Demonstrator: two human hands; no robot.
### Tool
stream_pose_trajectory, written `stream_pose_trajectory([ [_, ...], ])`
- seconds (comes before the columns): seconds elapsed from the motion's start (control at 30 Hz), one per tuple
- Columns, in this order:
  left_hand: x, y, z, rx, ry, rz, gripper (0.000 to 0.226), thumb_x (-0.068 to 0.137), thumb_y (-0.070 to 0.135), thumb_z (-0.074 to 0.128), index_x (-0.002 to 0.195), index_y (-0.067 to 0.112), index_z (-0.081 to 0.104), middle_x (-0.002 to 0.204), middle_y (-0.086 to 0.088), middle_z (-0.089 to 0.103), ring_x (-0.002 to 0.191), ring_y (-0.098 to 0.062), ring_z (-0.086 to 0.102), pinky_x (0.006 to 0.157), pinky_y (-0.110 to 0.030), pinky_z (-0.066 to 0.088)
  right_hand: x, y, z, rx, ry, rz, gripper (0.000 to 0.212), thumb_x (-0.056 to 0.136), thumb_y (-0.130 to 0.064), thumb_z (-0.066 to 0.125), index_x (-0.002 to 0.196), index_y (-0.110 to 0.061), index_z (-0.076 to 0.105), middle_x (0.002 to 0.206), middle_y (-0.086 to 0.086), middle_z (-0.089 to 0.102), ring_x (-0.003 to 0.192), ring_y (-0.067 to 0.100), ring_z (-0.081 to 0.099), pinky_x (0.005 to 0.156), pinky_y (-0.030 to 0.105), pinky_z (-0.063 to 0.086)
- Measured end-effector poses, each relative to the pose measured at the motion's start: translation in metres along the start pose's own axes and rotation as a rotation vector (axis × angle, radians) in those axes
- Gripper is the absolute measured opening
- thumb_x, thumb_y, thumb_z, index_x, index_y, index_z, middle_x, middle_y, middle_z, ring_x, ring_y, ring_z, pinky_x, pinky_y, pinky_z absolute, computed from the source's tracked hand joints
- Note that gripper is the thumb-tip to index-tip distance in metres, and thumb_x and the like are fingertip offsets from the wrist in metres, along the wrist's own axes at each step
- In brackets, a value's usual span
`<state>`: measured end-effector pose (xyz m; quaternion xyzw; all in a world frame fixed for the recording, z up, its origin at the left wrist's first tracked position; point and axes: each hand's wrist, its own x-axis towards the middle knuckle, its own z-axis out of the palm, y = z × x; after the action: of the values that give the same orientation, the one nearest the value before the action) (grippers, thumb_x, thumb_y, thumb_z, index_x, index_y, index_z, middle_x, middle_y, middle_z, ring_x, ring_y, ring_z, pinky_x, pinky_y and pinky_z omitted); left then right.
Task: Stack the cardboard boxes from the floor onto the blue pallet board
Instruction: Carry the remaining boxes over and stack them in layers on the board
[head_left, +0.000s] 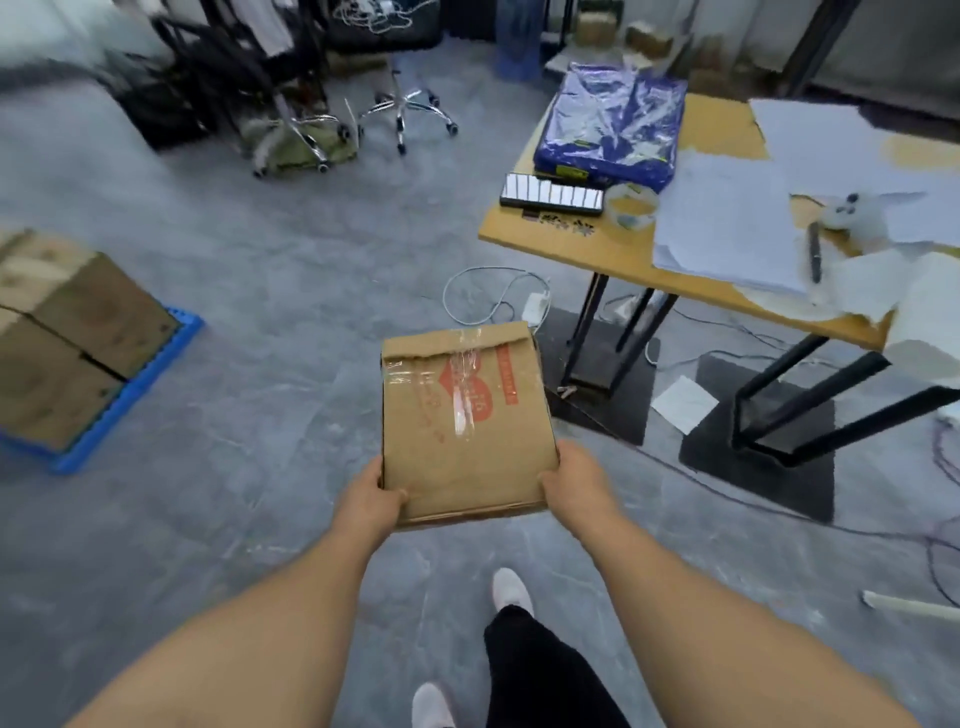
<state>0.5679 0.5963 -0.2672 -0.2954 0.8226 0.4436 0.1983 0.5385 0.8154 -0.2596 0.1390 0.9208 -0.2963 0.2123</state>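
Lengthwise, cardboard box (465, 421) points away, left hand (371, 500) and right hand (574, 483) gripping its near corners.

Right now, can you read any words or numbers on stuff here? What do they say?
No words can be read for sure.
Held cardboard box: red print and a red heart-like logo under clear tape, too blurred to read.
Stacked boxes on the blue pallet board: faint round marks, unreadable.
Blue plastic-wrapped package on the table: a yellowish label strip, too small to read.
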Motion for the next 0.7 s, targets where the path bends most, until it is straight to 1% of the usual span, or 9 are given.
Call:
stream_pose_trajectory([
  [0.07,0.003,0.0,-0.02,-0.016,0.056,-0.027,0.05,0.085,0.007,0.054,0.132,0.021,0.047,0.12,-0.006,0.061,0.101,-0.027,0.057,0.082,-0.032,0.046,0.013,-0.028,0.0,-0.044,-0.02,-0.081,0.028,0.085,-0.007,0.044,0.11,-0.008,0.056,0.111,0.013,0.06,0.1,0.033,0.057,0.08,0.035,0.048],
  [0.13,0.006,0.001,-0.04,-0.051,0.103,-0.055,0.047,0.083,0.006,0.054,0.127,0.021,0.05,0.116,-0.008,0.063,0.101,-0.029,0.059,0.087,-0.038,0.049,0.026,-0.056,0.001,-0.076,-0.042,-0.166,0.026,0.085,-0.007,0.044,0.107,-0.006,0.057,0.11,0.014,0.059,0.1,0.033,0.056,0.077,0.034,0.046],
  [0.23,0.012,0.004,-0.069,-0.103,0.207,-0.112,0.044,0.082,0.005,0.054,0.124,0.017,0.051,0.111,-0.011,0.064,0.098,-0.031,0.059,0.086,-0.041,0.05,0.045,-0.098,0.003,-0.138,-0.078,-0.299,0.024,0.085,-0.005,0.041,0.105,-0.004,0.055,0.111,0.016,0.058,0.101,0.033,0.055,0.076,0.033,0.042],
  [0.33,0.017,0.004,-0.093,-0.147,0.308,-0.16,0.043,0.082,0.005,0.054,0.123,0.016,0.051,0.11,-0.01,0.063,0.094,-0.029,0.058,0.079,-0.034,0.049,0.06,-0.138,0.008,-0.192,-0.119,-0.406,0.026,0.086,-0.004,0.041,0.108,-0.005,0.053,0.112,0.013,0.057,0.102,0.031,0.054,0.074,0.032,0.04],
  [0.43,0.021,-0.002,-0.109,-0.244,0.373,-0.196,0.044,0.081,0.002,0.053,0.123,0.015,0.051,0.112,-0.01,0.063,0.098,-0.028,0.059,0.085,-0.034,0.049,0.071,-0.175,0.016,-0.228,-0.152,-0.497,0.022,0.084,-0.005,0.041,0.101,-0.007,0.055,0.107,0.013,0.058,0.087,0.028,0.054,0.071,0.031,0.041],
  [0.47,0.022,-0.004,-0.114,-0.282,0.4,-0.208,0.045,0.082,0.001,0.052,0.125,0.015,0.051,0.112,-0.011,0.063,0.099,-0.028,0.059,0.085,-0.033,0.048,0.075,-0.186,0.02,-0.241,-0.165,-0.533,0.024,0.083,-0.005,0.04,0.102,-0.007,0.055,0.107,0.013,0.059,0.087,0.029,0.054,0.072,0.032,0.043],
  [0.57,0.024,-0.014,-0.129,-0.374,0.478,-0.23,0.05,0.083,-0.003,0.05,0.13,0.015,0.048,0.116,-0.011,0.061,0.098,-0.023,0.056,0.078,-0.027,0.044,0.08,-0.218,0.036,-0.289,-0.217,-0.626,0.029,0.082,-0.003,0.04,0.108,-0.004,0.054,0.111,0.016,0.057,0.1,0.033,0.056,0.08,0.036,0.047],
  [0.67,0.023,-0.028,-0.145,-0.399,0.529,-0.282,0.052,0.084,-0.001,0.05,0.133,0.014,0.046,0.12,-0.012,0.06,0.103,-0.027,0.057,0.079,-0.03,0.045,0.079,-0.248,0.056,-0.317,-0.254,-0.69,0.028,0.081,-0.003,0.04,0.105,-0.004,0.055,0.108,0.015,0.059,0.098,0.033,0.056,0.081,0.039,0.049],
  [0.7,0.025,-0.032,-0.152,-0.395,0.544,-0.297,0.05,0.083,0.0,0.05,0.132,0.013,0.046,0.119,-0.013,0.06,0.102,-0.028,0.057,0.077,-0.03,0.045,0.079,-0.258,0.063,-0.333,-0.266,-0.706,0.028,0.081,-0.003,0.04,0.104,-0.004,0.055,0.108,0.014,0.059,0.098,0.033,0.056,0.081,0.04,0.049],
])
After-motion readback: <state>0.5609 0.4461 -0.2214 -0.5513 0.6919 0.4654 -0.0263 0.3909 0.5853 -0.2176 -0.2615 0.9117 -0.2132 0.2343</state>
